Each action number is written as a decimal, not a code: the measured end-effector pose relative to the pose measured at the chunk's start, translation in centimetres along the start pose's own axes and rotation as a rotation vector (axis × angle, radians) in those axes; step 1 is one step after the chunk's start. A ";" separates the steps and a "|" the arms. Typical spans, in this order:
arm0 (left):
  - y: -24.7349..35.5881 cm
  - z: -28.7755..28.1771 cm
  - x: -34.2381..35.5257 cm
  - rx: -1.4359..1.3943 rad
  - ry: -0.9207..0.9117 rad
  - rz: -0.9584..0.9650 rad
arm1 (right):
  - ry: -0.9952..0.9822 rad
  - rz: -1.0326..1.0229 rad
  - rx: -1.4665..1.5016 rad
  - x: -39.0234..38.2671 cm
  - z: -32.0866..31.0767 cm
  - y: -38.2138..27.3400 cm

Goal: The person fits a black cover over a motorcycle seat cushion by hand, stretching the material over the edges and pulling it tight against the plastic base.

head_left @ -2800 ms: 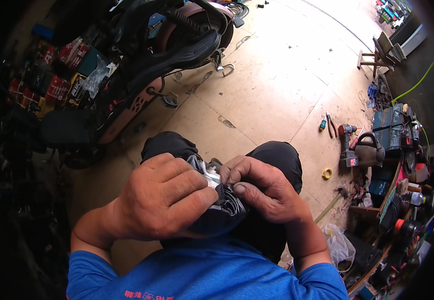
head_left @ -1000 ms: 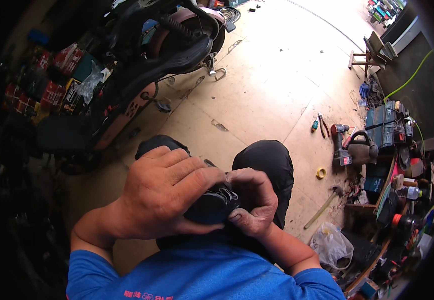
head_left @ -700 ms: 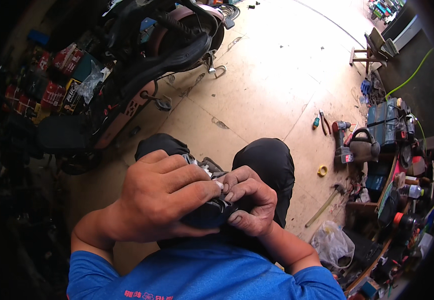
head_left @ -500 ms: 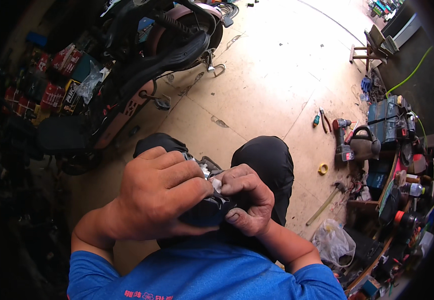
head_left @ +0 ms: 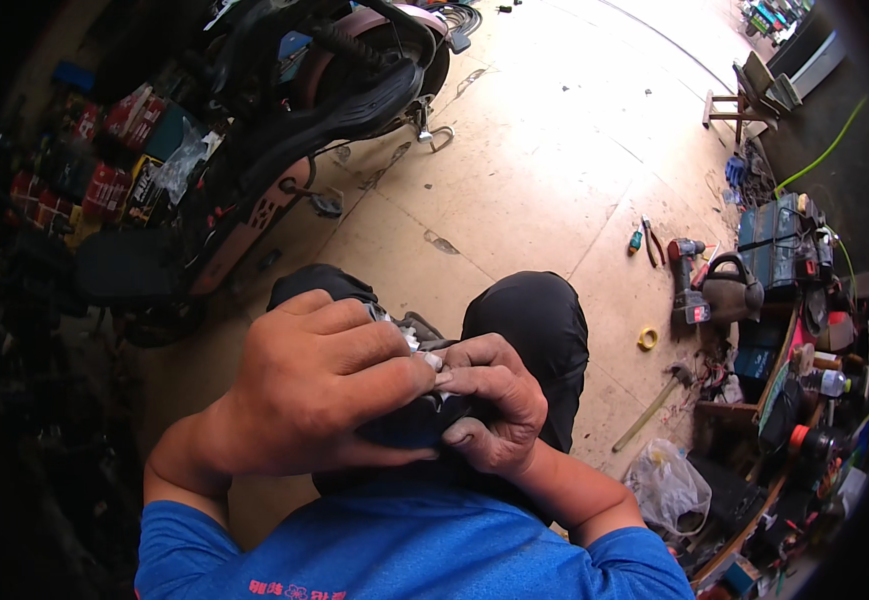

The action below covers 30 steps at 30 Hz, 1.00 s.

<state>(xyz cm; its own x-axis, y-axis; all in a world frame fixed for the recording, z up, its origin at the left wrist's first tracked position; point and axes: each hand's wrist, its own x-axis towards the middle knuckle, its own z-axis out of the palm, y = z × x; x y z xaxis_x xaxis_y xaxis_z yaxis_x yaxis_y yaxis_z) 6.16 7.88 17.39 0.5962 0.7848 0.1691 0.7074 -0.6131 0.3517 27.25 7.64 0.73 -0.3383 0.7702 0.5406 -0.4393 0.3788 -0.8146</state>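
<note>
Over my lap, my left hand [head_left: 319, 385] is closed, its fingers curled around a dark part with white bits whose shape is mostly hidden by the hands. A grey piece [head_left: 421, 328] of it sticks out past the knuckles. From the other side, my right hand [head_left: 499, 400] bends its fingers in toward the left index fingertip. A small white piece [head_left: 432, 361] shows where the fingertips of both hands meet, pinched by the right fingers. The right thumb lies lower, against the near side of the dark part.
A pink and black electric scooter [head_left: 254, 215] stands at left beside stacked boxes [head_left: 109, 190]. Pliers [head_left: 652, 242], a cordless drill [head_left: 689, 285], a yellow tape roll [head_left: 647, 338] and a hammer [head_left: 654, 405] lie on the floor at right, near a plastic bag [head_left: 669, 480] and cluttered shelving.
My right fingers have shifted slightly at the small white piece, and the thumb has moved a little left. The left index fingertip has edged right to meet them.
</note>
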 end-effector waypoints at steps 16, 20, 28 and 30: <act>-1.2 0.4 2.1 -0.070 0.024 0.010 | -0.228 0.370 -0.279 3.3 -0.7 -2.4; -1.7 0.5 2.7 -0.106 0.091 -0.052 | -0.205 0.388 -0.341 4.0 -0.3 -1.5; -1.3 0.9 1.7 -0.146 0.133 -0.060 | 0.130 -0.159 -0.681 1.1 2.5 -0.6; -1.4 0.7 1.5 -0.105 0.097 -0.083 | 0.129 -0.142 -0.596 0.8 2.8 -0.1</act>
<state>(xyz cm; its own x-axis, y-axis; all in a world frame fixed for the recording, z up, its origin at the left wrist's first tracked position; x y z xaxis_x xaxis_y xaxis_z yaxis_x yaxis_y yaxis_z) 6.38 9.86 16.48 0.4940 0.8407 0.2216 0.7060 -0.5366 0.4621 24.73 6.78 1.81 -0.1911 0.7331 0.6527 0.0796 0.6744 -0.7341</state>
